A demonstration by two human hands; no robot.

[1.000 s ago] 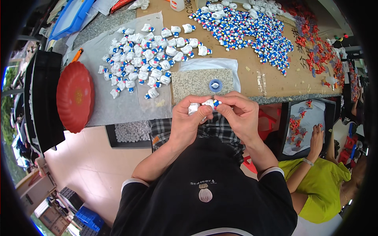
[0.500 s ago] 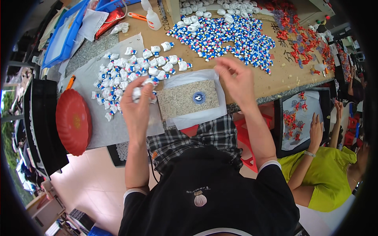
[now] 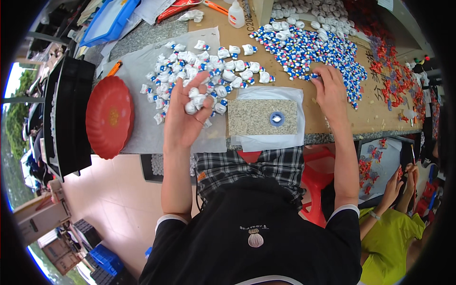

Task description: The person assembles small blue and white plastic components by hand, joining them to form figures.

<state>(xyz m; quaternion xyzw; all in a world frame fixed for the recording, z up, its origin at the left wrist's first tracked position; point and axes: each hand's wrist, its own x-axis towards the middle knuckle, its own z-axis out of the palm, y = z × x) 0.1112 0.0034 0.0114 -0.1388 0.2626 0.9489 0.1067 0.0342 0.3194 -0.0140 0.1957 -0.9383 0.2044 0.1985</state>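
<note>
My left hand (image 3: 187, 114) is turned palm up over a heap of assembled white-and-blue figurines (image 3: 178, 71), its fingers curled round a few loose white figurine heads (image 3: 197, 101). At the edge of a pile of small blue-and-white figurine bodies (image 3: 304, 52), my right hand (image 3: 331, 90) pinches with thumb and forefinger; a bit of blue shows at the fingertips. Between my hands lies a speckled stone slab (image 3: 251, 116) on white paper (image 3: 289, 141). A small blue round cap (image 3: 277, 118) with something whitish inside sits on the slab.
A red scalloped dish (image 3: 109, 118) stands at the left beside a black tray (image 3: 71, 114). Farther back are a blue tray (image 3: 110, 21), a white squeeze bottle (image 3: 236, 15) and more white heads (image 3: 313, 12). A co-worker in yellow-green (image 3: 392, 237) handles red pieces at the right.
The blue-bodied figurine has left my left fingertips, and that hand has turned palm up. My right hand has reached to the small bodies. The whole view has shifted.
</note>
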